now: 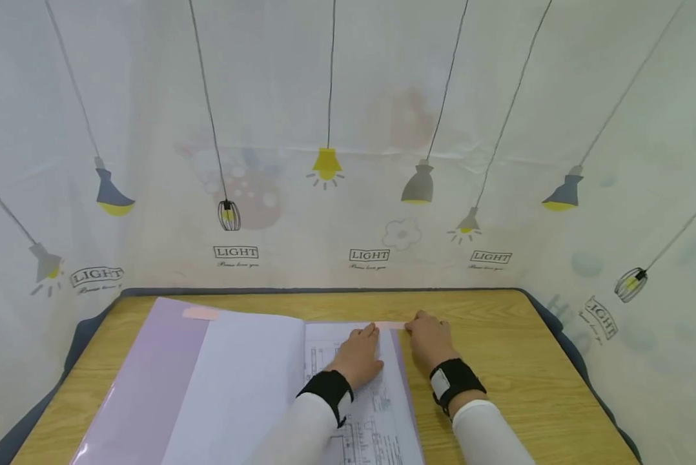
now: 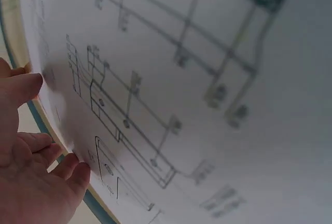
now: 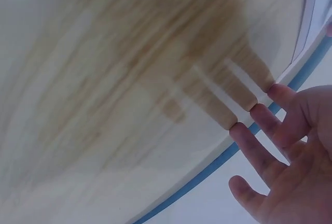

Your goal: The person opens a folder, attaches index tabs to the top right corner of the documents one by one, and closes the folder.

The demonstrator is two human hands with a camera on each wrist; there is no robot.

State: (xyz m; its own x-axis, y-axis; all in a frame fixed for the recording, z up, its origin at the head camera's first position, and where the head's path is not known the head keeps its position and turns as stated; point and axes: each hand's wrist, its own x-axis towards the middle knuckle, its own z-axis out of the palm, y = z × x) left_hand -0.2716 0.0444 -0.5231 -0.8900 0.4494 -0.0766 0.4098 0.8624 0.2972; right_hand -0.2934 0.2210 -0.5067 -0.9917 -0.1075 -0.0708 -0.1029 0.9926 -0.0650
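A booklet (image 1: 237, 381) with a lilac cover (image 1: 144, 381) lies spread on the table. Its right page (image 1: 383, 394) carries printed line diagrams. A pink strip (image 1: 390, 325) crosses that page's top right corner and sticks out past the cover's edge. My left hand (image 1: 356, 358) rests on the page, fingertips by the strip's left end; the left wrist view shows the fingers (image 2: 31, 86) touching the paper. With thumb and a finger, my right hand (image 1: 432, 339) pinches the strip's outer end. Its other fingers (image 3: 254, 146) touch the tabletop in the right wrist view.
Another pink strip (image 1: 201, 312) lies across the left cover flap and the blank page's edge. The wood-grain table (image 1: 534, 361) has a dark rim (image 1: 325, 290). Behind it hangs a pale sheet (image 1: 290, 97) printed with lamps.
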